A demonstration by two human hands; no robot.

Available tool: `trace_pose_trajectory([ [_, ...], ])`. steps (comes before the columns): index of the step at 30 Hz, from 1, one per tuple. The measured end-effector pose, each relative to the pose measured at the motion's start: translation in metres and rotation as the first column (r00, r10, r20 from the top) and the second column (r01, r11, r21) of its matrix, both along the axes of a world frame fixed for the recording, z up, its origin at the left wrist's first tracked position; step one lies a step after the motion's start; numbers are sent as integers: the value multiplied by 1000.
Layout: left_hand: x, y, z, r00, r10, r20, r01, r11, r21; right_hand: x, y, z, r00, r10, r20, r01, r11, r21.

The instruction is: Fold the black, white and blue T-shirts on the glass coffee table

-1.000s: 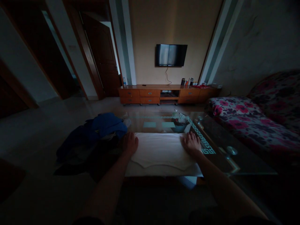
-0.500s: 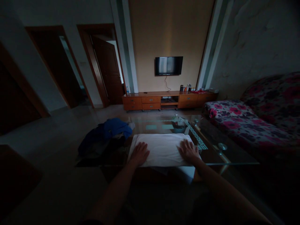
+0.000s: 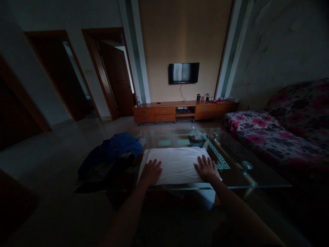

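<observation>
A white folded cloth lies flat on the glass coffee table, near its front edge. On the cloth's left side rests my left hand, palm down with the fingers stretched out. My right hand lies on the right side of the cloth, its fingers spread. Neither hand grips anything. Left of the cloth is a heap of dark and blue clothes. The room is dim, and the exact kind of the white cloth cannot be made out.
Behind the cloth, toward the right, is a basket with crumpled stuff in it. A floral sofa stands along the right. At the far wall, a low wooden TV cabinet carries bottles, below a television.
My right hand's fingers are spread wider and straighter on the cloth. The left hand stays on the left side, fingers more extended. The camera view has shifted slightly.
</observation>
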State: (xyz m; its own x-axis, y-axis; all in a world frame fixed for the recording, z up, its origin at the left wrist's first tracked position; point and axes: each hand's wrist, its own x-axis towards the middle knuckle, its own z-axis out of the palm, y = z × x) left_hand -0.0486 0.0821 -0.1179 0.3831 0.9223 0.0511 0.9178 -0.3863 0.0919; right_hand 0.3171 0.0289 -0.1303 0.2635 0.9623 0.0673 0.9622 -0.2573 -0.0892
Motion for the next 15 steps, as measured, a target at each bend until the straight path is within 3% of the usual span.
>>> trace_pose_trajectory([
  [4,0,9,8,998,55,29,-54,998,-15,-3,0,3,999,3,-40,-1,999,38],
  [6,-2,12,19,978,199,64,-201,979,22,-11,-3,12,999,-13,-51,16,998,58],
  [10,-11,17,37,817,565,117,-569,822,4,-40,-11,44,990,-20,-136,42,986,160],
  [12,-16,19,40,762,634,131,-634,772,-43,-58,-15,60,972,-12,-234,69,969,236],
  [15,-20,22,40,755,637,156,-630,770,-99,-81,-15,75,904,18,-428,126,944,306],
])
